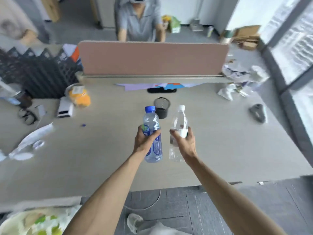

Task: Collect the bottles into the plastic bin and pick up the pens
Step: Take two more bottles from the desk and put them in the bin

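Both hands up over the tabletop point(101, 158), one bottle each.

Left grip point(144, 141): wrapped around the midsection of the blue-cap bottle point(150, 119), thumb across the blue label, fingers curled behind. Bottle is off the surface, cap pointing to 12 o'clock, base toward me.

Right grip point(184, 143): closed around the white-cap bottle point(180, 121) at its label band. Clear body, same orientation, also off the surface.

The two bottles sit side by side near frame centre, close but not touching. Blue-cap one is at 9 o'clock of the white-cap one.

Black mesh cup point(161, 107) stands upright on the tabletop at 12 o'clock of the bottles, showing between the two caps. I can't read its contents.

Black lattice crate point(39, 75) is at 10 o'clock, well apart from the hands. Orange bag point(79, 97) and white device point(65, 108) lie just in front of it. Small blue cap point(83, 125) lies loose at 9 o'clock.

Pink divider panel point(152, 58) runs along the far edge, with a dark phone point(161, 90) flat at its foot. A dark grey object point(257, 112) sits at 3 o'clock, too blurred to identify.
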Demonstrator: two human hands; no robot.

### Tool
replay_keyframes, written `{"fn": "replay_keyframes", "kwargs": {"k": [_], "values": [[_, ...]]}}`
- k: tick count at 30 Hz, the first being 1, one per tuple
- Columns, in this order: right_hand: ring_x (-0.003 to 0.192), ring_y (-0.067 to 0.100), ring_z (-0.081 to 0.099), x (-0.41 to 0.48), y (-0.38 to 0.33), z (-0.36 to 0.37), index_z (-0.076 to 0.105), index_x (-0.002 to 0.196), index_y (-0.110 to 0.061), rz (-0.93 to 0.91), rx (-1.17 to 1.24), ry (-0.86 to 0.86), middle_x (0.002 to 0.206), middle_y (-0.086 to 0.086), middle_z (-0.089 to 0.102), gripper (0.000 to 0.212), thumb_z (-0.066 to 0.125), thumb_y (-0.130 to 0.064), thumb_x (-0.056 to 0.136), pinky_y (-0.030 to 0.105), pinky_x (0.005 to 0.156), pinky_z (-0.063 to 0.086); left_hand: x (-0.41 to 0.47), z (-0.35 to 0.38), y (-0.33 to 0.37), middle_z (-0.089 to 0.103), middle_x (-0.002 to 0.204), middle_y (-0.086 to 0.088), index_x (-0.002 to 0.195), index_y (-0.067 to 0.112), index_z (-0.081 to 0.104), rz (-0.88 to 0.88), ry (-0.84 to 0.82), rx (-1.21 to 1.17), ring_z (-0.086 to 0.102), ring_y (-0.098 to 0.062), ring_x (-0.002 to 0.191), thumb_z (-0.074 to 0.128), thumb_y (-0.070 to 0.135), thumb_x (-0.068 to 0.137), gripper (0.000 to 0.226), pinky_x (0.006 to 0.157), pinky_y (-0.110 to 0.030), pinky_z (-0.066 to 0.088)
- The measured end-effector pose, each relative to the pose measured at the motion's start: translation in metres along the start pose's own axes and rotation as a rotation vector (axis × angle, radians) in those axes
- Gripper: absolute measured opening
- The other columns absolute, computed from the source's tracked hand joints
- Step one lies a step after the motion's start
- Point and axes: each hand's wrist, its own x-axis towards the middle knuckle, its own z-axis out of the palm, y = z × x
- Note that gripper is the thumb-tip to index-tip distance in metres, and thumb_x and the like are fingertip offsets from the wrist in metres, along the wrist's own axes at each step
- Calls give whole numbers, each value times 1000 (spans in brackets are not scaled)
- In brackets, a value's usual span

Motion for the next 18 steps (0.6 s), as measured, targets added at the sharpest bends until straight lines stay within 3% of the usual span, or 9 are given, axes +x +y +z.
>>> {"fn": "replay_keyframes", "kwargs": {"k": [5, 10, 13, 16, 18], "values": [[85, 18, 70, -15, 33, -118, 59, 99, -26, 64, 143, 185, 95, 2, 71, 31, 76, -37, 76, 38, 76, 59, -38, 109, 14, 68, 93, 9, 102, 28, 55, 71, -218, 103, 66, -14, 91, 75, 57, 58, 56, 84, -34, 53], [90, 19, 71, -39, 80, -258, 59, 106, -27, 87, 195, 322, 98, 0, 72, 44, 77, -49, 72, 42, 78, 60, -107, 235, 20, 68, 91, 8, 92, 31, 53, 123, -383, 179, 66, -17, 90, 75, 53, 61, 44, 85, -37, 54], [86, 22, 72, -58, 109, -344, 58, 108, -25, 109, 208, 395, 97, 4, 72, 51, 77, -52, 69, 46, 76, 61, -155, 313, 15, 67, 93, 4, 97, 28, 52, 135, -470, 219, 66, -18, 90, 77, 50, 65, 45, 81, -34, 54], [83, 22, 72, -80, 135, -426, 57, 104, -25, 127, 253, 511, 95, 5, 71, 41, 78, -43, 73, 41, 72, 61, -201, 392, 8, 67, 97, 2, 104, 25, 52, 129, -555, 239, 66, -18, 90, 77, 52, 62, 57, 80, -35, 55], [82, 19, 69, -96, 152, -473, 56, 104, -23, 157, 258, 592, 94, 3, 69, 39, 78, -40, 76, 39, 73, 59, -232, 440, 2, 68, 96, 1, 101, 27, 53, 115, -625, 256, 67, -19, 88, 78, 50, 63, 51, 80, -36, 56]]}}
